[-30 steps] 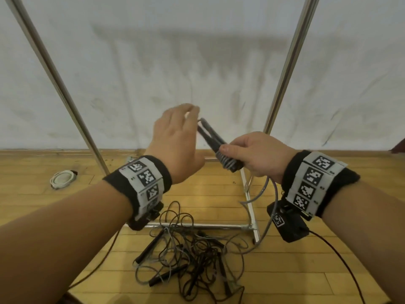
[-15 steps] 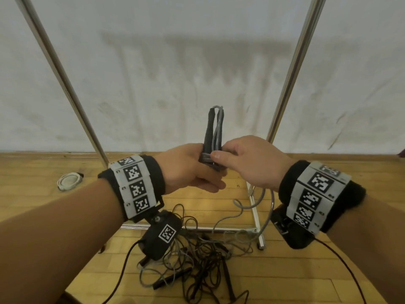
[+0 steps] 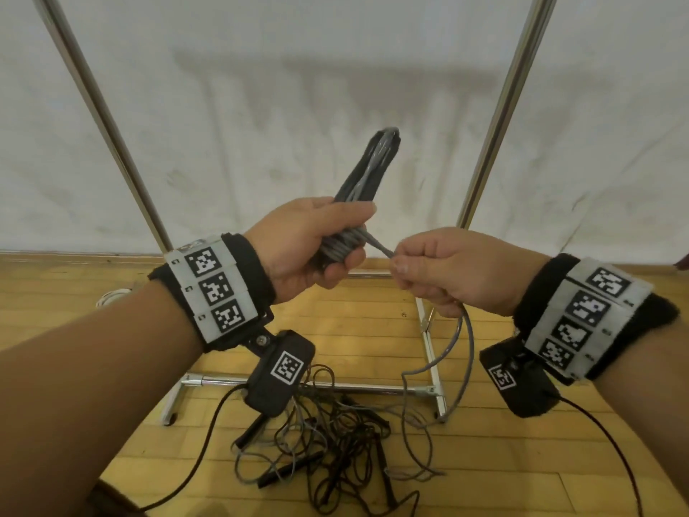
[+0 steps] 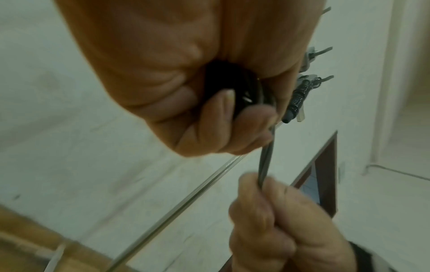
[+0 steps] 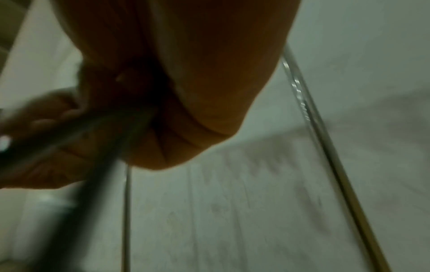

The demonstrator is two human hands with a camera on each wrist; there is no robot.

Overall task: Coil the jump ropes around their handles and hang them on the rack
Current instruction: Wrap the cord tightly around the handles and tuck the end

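My left hand [image 3: 317, 244] grips a pair of black jump rope handles [image 3: 369, 169] that point up and away, with grey rope coiled round their lower end [image 3: 341, 246]. My right hand [image 3: 440, 270] pinches the grey rope [image 3: 378, 246] just right of the coil, and the rope's free tail [image 3: 464, 352] loops down below that fist. In the left wrist view my left fingers [image 4: 209, 117] wrap the black handles [image 4: 232, 79], and the taut rope [image 4: 267, 156] runs down into my right fist [image 4: 267, 220]. The right wrist view is blurred and shows the dark rope [image 5: 97, 147] crossing the frame.
A chrome rack's two uprights [image 3: 100, 106] [image 3: 503, 106] rise on either side, and its base bars [image 3: 428, 330] lie on the wooden floor. A tangle of more jump ropes [image 3: 335, 442] with black handles lies below my hands. Coiled ropes [image 4: 300, 95] hang on the rack. A white wall stands behind.
My left hand took over the handles, which swung upright and now tilt right. My right hand left the bundle and drew the grey rope out to the right.
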